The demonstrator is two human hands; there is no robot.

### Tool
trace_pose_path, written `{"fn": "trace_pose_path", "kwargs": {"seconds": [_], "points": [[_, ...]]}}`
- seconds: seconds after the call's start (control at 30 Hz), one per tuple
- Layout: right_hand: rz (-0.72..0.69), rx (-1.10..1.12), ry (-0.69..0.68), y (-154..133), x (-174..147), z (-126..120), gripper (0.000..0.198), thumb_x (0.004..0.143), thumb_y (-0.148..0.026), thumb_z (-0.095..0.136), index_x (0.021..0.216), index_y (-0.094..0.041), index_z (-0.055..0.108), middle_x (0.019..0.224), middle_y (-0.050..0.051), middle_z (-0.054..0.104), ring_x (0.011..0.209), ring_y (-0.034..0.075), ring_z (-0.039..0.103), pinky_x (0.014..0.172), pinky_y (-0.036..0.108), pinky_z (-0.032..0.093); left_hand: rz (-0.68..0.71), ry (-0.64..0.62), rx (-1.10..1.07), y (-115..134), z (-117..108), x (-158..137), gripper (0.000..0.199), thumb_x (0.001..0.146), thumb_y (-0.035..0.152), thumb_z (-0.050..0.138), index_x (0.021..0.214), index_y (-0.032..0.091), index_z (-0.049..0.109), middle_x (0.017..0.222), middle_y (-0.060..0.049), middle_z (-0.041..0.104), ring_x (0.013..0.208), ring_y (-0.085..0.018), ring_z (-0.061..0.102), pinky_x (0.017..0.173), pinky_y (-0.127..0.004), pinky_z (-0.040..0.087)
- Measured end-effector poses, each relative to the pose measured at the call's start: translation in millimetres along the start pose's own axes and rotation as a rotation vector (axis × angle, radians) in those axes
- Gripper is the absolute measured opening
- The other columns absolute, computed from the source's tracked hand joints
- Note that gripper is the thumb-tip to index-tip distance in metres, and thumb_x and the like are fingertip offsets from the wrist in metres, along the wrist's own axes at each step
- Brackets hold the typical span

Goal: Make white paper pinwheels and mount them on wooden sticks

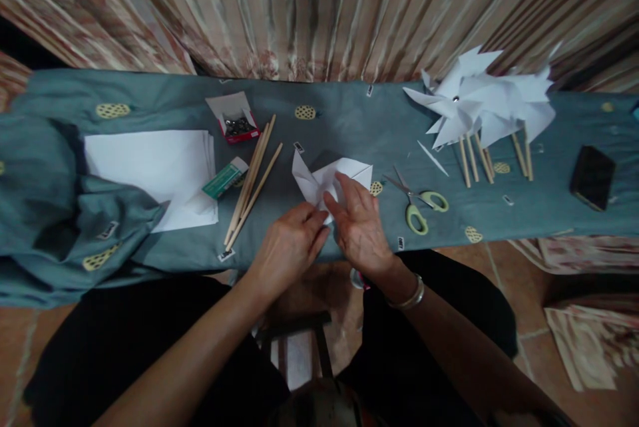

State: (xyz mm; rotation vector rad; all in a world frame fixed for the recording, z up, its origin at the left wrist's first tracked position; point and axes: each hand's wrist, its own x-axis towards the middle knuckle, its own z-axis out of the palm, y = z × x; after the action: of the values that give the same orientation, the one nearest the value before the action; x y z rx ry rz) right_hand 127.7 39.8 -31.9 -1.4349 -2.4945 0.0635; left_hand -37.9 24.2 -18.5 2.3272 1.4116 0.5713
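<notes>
A white paper pinwheel (352, 169) with its points partly folded inward lies at the middle of the cloth-covered table. My left hand (294, 241) pinches its near edge between thumb and fingers. On the right side of the paper, my right hand (360, 221) presses with thumb and fingers near the centre, so it is closed on the paper. Part of the paper is hidden under both hands. Green-handled scissors (417, 204) lie with blades apart just right of my right hand. Several wooden sticks (252, 184) lie left of the paper.
A red and white box of metal thumbtacks (239, 126) stands open at the back left, near a green and white box (224, 177) and a stack of white paper (150, 167). Finished pinwheels on sticks (486, 101) are piled at the right. Beyond them lies a dark phone-like object (593, 177).
</notes>
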Motion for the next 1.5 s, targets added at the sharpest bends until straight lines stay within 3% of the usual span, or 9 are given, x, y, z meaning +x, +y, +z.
{"fn": "trace_pose_path", "kwargs": {"seconds": [0.37, 0.57, 0.77, 0.93, 1.13, 1.3, 1.5], "points": [[-0.017, 0.038, -0.016, 1, 7, -6, 0.038, 0.091, -0.014, 0.041, 0.124, -0.022, 0.058, 0.147, 0.009, 0.042, 0.136, 0.029, 0.037, 0.105, 0.047, 0.038, 0.051, -0.015, 0.136, 2, -1, -1, 0.023, 0.094, 0.017, 0.044, 0.103, 0.012, 0.064, 0.095, -0.009, 0.063, 0.079, -0.019, 0.063, 0.073, -0.031, 0.055], [0.110, 0.132, 0.106, 36, 24, -15, 0.043, 0.093, -0.018, 0.037, 0.133, -0.018, 0.054, 0.144, 0.012, 0.048, 0.130, 0.029, 0.045, 0.103, 0.050, 0.041, 0.075, -0.005, 0.176, 1, -1, 0, 0.020, 0.093, 0.017, 0.046, 0.102, 0.012, 0.064, 0.098, -0.009, 0.064, 0.081, -0.019, 0.064, 0.074, -0.031, 0.056], [0.148, 0.278, 0.096, 62, 44, -17, 0.041, 0.092, -0.029, 0.045, 0.126, -0.013, 0.061, 0.122, 0.014, 0.067, 0.113, 0.027, 0.061, 0.100, 0.045, 0.046, 0.129, 0.016, 0.182, -9, -9, 3, 0.018, 0.090, 0.015, 0.052, 0.102, 0.013, 0.065, 0.097, -0.009, 0.063, 0.086, -0.020, 0.063, 0.076, -0.032, 0.055], [0.305, 0.328, 0.073, 64, 29, -31, 0.032, 0.086, -0.027, 0.054, 0.111, -0.015, 0.070, 0.097, 0.009, 0.075, 0.087, 0.024, 0.069, 0.081, 0.036, 0.052, 0.152, 0.081, 0.222, -26, -20, 11, 0.020, 0.090, 0.013, 0.049, 0.099, 0.013, 0.067, 0.099, -0.010, 0.064, 0.092, -0.022, 0.061, 0.080, -0.036, 0.054], [0.405, 0.465, -0.041, 56, 8, -40, 0.021, 0.083, -0.029, 0.058, 0.093, -0.017, 0.073, 0.068, 0.001, 0.069, 0.057, 0.015, 0.060, 0.056, 0.025, 0.042, 0.131, 0.095, 0.243, -33, -26, 24, 0.025, 0.088, 0.009, 0.048, 0.099, 0.015, 0.070, 0.102, -0.010, 0.064, 0.099, -0.024, 0.058, 0.089, -0.040, 0.052], [0.422, 0.465, -0.079, 52, 3, -39, 0.021, 0.082, -0.030, 0.059, 0.092, -0.017, 0.072, 0.061, 0.000, 0.065, 0.051, 0.014, 0.056, 0.053, 0.025, 0.038, 0.122, 0.080, 0.226, -27, -24, 25, 0.029, 0.087, 0.010, 0.046, 0.104, 0.018, 0.069, 0.111, -0.010, 0.064, 0.105, -0.026, 0.057, 0.094, -0.045, 0.048], [0.343, 0.330, -0.021, 52, -2, -37, 0.021, 0.085, -0.030, 0.057, 0.096, -0.019, 0.071, 0.071, 0.004, 0.071, 0.063, 0.020, 0.065, 0.059, 0.029, 0.044, 0.079, 0.087, 0.140, -23, -21, 23, 0.033, 0.087, 0.012, 0.046, 0.113, 0.018, 0.066, 0.120, -0.011, 0.062, 0.110, -0.027, 0.056, 0.098, -0.048, 0.046]]}}
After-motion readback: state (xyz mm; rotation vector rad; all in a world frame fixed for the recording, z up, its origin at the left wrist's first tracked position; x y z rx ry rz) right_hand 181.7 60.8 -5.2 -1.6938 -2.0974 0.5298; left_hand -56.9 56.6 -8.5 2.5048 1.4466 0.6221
